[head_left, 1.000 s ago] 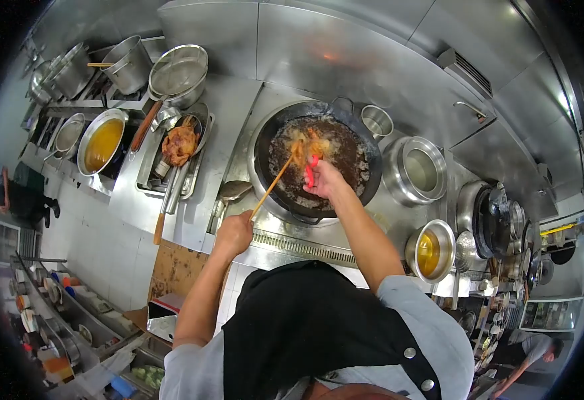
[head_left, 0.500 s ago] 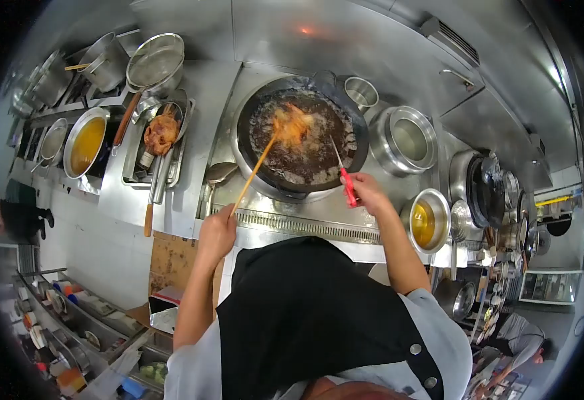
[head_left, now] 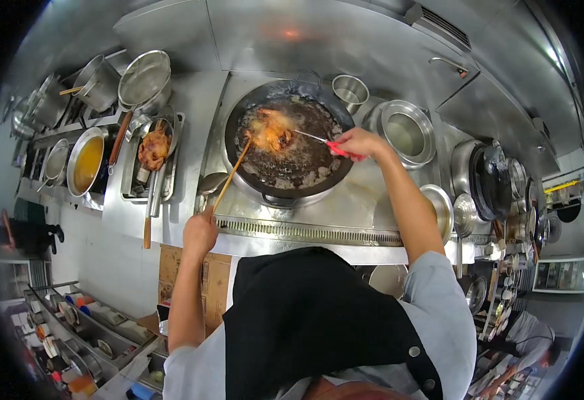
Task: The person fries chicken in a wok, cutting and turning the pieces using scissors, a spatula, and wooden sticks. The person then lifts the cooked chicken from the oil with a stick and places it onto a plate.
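Observation:
A large dark wok [head_left: 312, 188] of bubbling oil holds a golden-brown piece of food [head_left: 272, 131] at its left side. My left hand [head_left: 200, 233] is closed round the lower end of a long wooden stick [head_left: 232, 173], whose far end meets the food. Over the wok's right rim, my right hand [head_left: 360, 143] grips red-handled scissors [head_left: 340, 148]. Their blades point left, with the tips close to the food; whether they touch it is hard to tell.
Left of the wok, a ladle [head_left: 212, 183] lies near a tray [head_left: 172, 181] with a browned bird [head_left: 154, 148]. Pots [head_left: 406, 135] and a small pan [head_left: 350, 92] stand to the right. Co-workers show at the far left [head_left: 28, 228] and lower right [head_left: 528, 333].
My right hand first drew back from the food to the wok's lower right, then rose, turning the scissors' blades left toward the food. My left hand stays on the stick.

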Demonstrator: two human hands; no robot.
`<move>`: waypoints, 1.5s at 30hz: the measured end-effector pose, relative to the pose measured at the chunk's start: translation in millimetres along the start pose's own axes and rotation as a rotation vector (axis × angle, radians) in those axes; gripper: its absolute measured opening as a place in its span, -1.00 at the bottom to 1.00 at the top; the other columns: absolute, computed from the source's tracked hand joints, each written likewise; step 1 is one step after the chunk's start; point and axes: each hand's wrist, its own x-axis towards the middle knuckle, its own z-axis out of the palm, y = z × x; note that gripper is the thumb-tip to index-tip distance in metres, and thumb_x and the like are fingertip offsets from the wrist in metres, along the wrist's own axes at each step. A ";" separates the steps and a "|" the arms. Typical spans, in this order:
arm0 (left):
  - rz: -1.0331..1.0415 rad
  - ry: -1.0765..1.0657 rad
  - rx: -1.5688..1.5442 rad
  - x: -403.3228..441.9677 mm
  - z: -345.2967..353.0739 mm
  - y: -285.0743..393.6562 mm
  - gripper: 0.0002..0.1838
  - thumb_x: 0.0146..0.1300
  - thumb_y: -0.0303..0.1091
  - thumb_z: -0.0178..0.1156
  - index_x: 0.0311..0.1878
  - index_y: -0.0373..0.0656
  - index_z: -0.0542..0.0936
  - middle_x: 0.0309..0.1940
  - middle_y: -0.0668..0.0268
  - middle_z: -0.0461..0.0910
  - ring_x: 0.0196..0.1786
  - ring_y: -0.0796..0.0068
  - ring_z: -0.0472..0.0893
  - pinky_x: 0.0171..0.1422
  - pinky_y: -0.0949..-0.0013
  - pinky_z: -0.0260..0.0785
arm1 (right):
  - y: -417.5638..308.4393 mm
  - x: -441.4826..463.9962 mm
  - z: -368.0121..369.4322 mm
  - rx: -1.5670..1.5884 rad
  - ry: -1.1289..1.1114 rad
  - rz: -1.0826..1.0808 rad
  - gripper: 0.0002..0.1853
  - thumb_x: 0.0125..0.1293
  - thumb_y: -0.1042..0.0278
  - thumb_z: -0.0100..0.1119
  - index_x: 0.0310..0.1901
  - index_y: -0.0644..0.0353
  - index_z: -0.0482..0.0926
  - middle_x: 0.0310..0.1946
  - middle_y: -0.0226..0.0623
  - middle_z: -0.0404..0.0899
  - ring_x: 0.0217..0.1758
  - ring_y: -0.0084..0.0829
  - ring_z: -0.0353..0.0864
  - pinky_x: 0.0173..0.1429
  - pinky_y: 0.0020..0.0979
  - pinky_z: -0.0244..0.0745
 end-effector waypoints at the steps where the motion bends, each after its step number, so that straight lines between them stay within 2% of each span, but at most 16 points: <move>1: -0.008 0.016 0.005 -2.5 0.2 2.0 -0.67 0.41 -0.33 0.15 0.16 -0.13 0.69 -0.32 -0.15 0.71 -0.21 -0.26 0.70 -0.07 -0.21 0.55 | -5.9 14.9 -7.1 -0.027 -0.040 0.031 -0.65 0.30 -0.02 0.46 -0.06 0.05 0.81 -0.47 -0.53 0.62 -0.52 -0.64 0.50 -0.48 -0.50 0.37; 4: -0.035 0.028 0.016 -5.7 2.7 5.3 -0.68 0.42 -0.33 0.14 0.15 -0.14 0.69 -0.33 -0.14 0.71 -0.22 -0.24 0.71 -0.09 -0.21 0.55 | -26.6 52.8 -24.7 -0.085 -0.065 0.115 -0.65 0.29 -0.03 0.49 -0.09 0.05 0.80 -0.50 -0.50 0.59 -0.58 -0.61 0.49 -0.55 -0.46 0.32; 5: -0.039 0.023 0.022 -6.2 3.9 5.5 -0.69 0.42 -0.33 0.13 0.14 -0.15 0.70 -0.34 -0.14 0.71 -0.22 -0.23 0.71 -0.10 -0.20 0.56 | -30.9 63.1 -30.4 -0.091 -0.084 0.052 -0.49 0.20 -0.21 0.52 -0.50 0.12 0.64 -0.60 -0.41 0.58 -0.62 -0.48 0.53 -0.48 -0.35 0.49; 6: -0.055 0.026 0.019 -7.2 6.4 4.6 -0.69 0.42 -0.33 0.13 0.14 -0.15 0.70 -0.34 -0.14 0.71 -0.22 -0.23 0.71 -0.10 -0.20 0.56 | -40.7 73.4 -34.3 -0.101 -0.096 0.047 -0.49 0.20 -0.21 0.52 -0.50 0.12 0.64 -0.60 -0.41 0.58 -0.62 -0.48 0.53 -0.48 -0.35 0.49; 8: 0.023 0.087 -0.013 -9.4 12.6 2.1 -0.69 0.42 -0.34 0.12 0.12 -0.15 0.70 -0.35 -0.13 0.71 -0.24 -0.22 0.71 -0.13 -0.18 0.57 | -59.6 91.4 -40.5 -0.169 -0.148 0.154 -0.68 0.28 0.01 0.51 -0.36 0.11 0.71 -0.59 -0.43 0.56 -0.62 -0.54 0.48 -0.57 -0.40 0.36; 9: 0.007 0.090 -0.018 -10.3 13.3 2.9 -0.69 0.42 -0.34 0.12 0.12 -0.15 0.70 -0.35 -0.13 0.71 -0.24 -0.22 0.71 -0.13 -0.18 0.57 | -71.5 92.6 -41.7 -0.219 -0.144 0.169 -0.62 0.25 -0.02 0.52 -0.43 0.13 0.66 -0.62 -0.40 0.56 -0.63 -0.49 0.51 -0.54 -0.39 0.43; 16: 0.021 0.076 0.034 -13.1 11.3 6.4 -0.71 0.38 -0.40 0.11 0.07 -0.22 0.69 -0.37 -0.10 0.72 -0.29 -0.16 0.73 -0.19 -0.14 0.58 | -104.4 134.4 -50.0 -0.279 -0.261 0.212 -0.54 0.21 -0.17 0.48 -0.39 0.13 0.68 -0.47 -0.36 0.67 -0.49 -0.40 0.63 -0.39 -0.29 0.55; 23: 0.033 0.078 0.005 -12.1 4.9 10.5 -0.69 0.34 -0.43 0.11 0.08 -0.26 0.69 -0.38 -0.06 0.72 -0.29 -0.12 0.73 -0.18 -0.11 0.57 | -141.7 168.2 -22.8 -0.432 -0.286 0.182 -0.52 0.17 -0.19 0.51 -0.33 0.15 0.70 -0.45 -0.34 0.66 -0.45 -0.38 0.61 -0.32 -0.25 0.59; 26: 0.043 0.095 -0.003 -11.7 5.5 8.4 -0.68 0.34 -0.42 0.11 0.09 -0.27 0.68 -0.37 -0.06 0.72 -0.30 -0.12 0.72 -0.18 -0.11 0.57 | -148.3 168.3 -18.8 -0.627 -0.209 0.173 -0.63 0.23 -0.06 0.49 -0.35 0.10 0.71 -0.44 -0.33 0.70 -0.46 -0.39 0.62 -0.32 -0.22 0.59; 33: 0.046 0.056 -0.054 -20.4 -4.1 9.3 -0.66 0.36 -0.41 0.13 0.14 -0.28 0.67 -0.34 -0.09 0.72 -0.25 -0.13 0.73 -0.14 -0.12 0.57 | -95.4 54.5 -49.4 -0.670 -0.118 -0.014 -0.78 0.24 0.16 0.39 -0.33 0.14 0.80 -0.58 -0.30 0.69 -0.63 -0.40 0.61 -0.45 -0.24 0.56; 35: -0.064 0.109 -0.080 -23.0 -18.1 11.5 -0.66 0.38 -0.39 0.16 0.16 -0.27 0.67 -0.31 -0.11 0.72 -0.22 -0.16 0.72 -0.10 -0.12 0.57 | -59.1 34.1 -47.9 -0.614 0.020 0.030 -0.74 0.17 0.13 0.39 -0.22 0.10 0.83 -0.47 -0.19 0.76 -0.45 -0.33 0.75 -0.29 -0.19 0.64; 36: -0.057 0.110 -0.083 -22.9 -18.5 9.2 -0.66 0.38 -0.39 0.16 0.16 -0.27 0.67 -0.31 -0.11 0.72 -0.22 -0.16 0.72 -0.10 -0.12 0.57 | -44.2 24.2 -41.0 -0.613 0.026 0.036 -0.74 0.17 0.13 0.39 -0.22 0.10 0.83 -0.47 -0.19 0.76 -0.45 -0.33 0.75 -0.29 -0.19 0.64; 38: -0.001 0.174 -0.200 -26.9 -17.1 4.7 -0.66 0.39 -0.38 0.18 0.17 -0.25 0.66 -0.31 -0.13 0.72 -0.22 -0.20 0.71 -0.10 -0.14 0.55 | -14.1 -0.7 -22.5 -0.738 0.194 -0.190 -0.67 0.14 0.04 0.42 -0.18 0.09 0.82 -0.34 -0.11 0.80 -0.24 -0.19 0.81 -0.09 -0.12 0.67; 39: 0.006 0.146 -0.203 -31.3 -19.7 9.3 -0.68 0.37 -0.40 0.20 0.15 -0.22 0.67 -0.32 -0.15 0.71 -0.22 -0.23 0.70 -0.09 -0.16 0.54 | -8.0 -20.6 -8.8 -0.734 0.199 -0.182 -0.67 0.14 0.04 0.42 -0.18 0.09 0.82 -0.34 -0.11 0.80 -0.24 -0.19 0.81 -0.09 -0.12 0.67; 41: 0.067 0.110 -0.238 -34.5 -20.9 23.2 -0.69 0.37 -0.40 0.20 0.13 -0.20 0.67 -0.32 -0.15 0.71 -0.22 -0.23 0.70 -0.08 -0.17 0.54 | -14.2 -53.7 22.8 -0.607 0.269 -0.120 -0.60 0.14 -0.03 0.40 -0.16 0.12 0.81 -0.21 -0.03 0.79 -0.07 -0.05 0.80 0.06 -0.05 0.65; 45: 0.148 0.080 -0.209 -15.9 2.0 24.6 -0.72 0.38 -0.36 0.17 0.08 -0.21 0.68 -0.28 -0.16 0.70 -0.18 -0.26 0.69 -0.04 -0.20 0.53 | -34.7 -78.5 70.2 -0.707 0.387 0.004 -0.61 0.13 -0.04 0.41 -0.12 0.05 0.80 -0.20 0.02 0.78 -0.06 0.05 0.78 0.04 0.00 0.65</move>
